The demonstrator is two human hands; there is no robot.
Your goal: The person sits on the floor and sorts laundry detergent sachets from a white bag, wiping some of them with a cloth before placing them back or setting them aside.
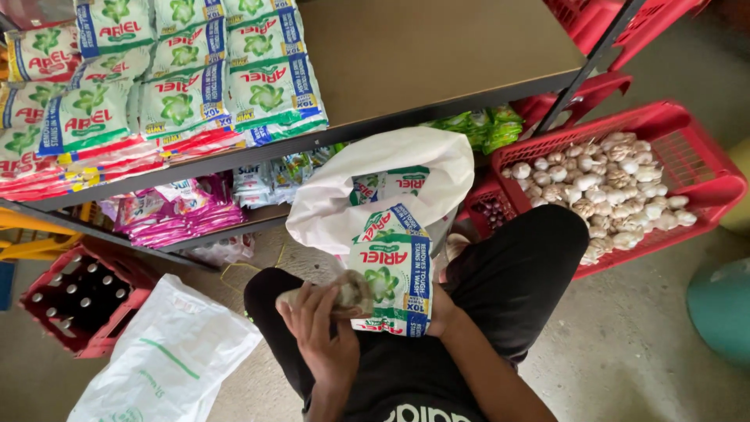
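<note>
Head view: left hand (324, 324) clenched around a crumpled wrapper (344, 295), right hand (439, 311), mostly hidden, gripping 1 detergent packet (394, 273).

right hand (441, 312): mostly hidden behind detergent packet (391, 273) | plastic bag (168, 355): cut by bottom edge

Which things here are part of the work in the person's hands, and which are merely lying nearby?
In hand:
- left hand, gripping a crumpled clear wrapper
- right hand, holding green-and-white detergent sachets
- white plastic sack of sachets

Lying about:
- red plastic basket of garlic bulbs
- red crate of dark bottles
- pink sachets on lower shelf
</note>
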